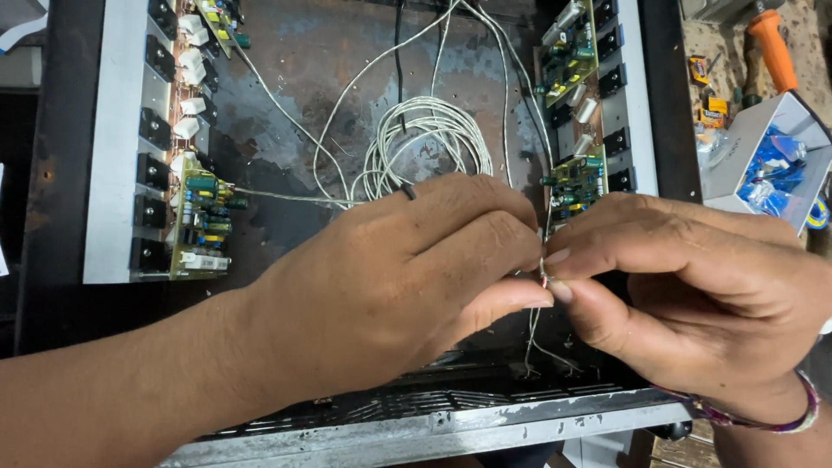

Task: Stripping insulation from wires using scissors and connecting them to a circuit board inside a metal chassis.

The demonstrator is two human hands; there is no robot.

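left hand [407, 277] and right hand [693, 303] pinch the bared end of a thin silvery-white wire [543, 276] between fingertips, above the open rusty black metal chassis [347, 87]. twisting is best done with a firm pinch close to the tip, strands kept together.

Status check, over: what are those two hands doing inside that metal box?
Left hand and right hand pinch the thin silver-white wire end between fingertips. Coiled silver-white wire lies behind on the rusty metal chassis floor. Nothing blocks them.

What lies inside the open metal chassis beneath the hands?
Inside the chassis: a coiled wire bundle, circuit boards left and right. The left hand and right hand cover the floor below.
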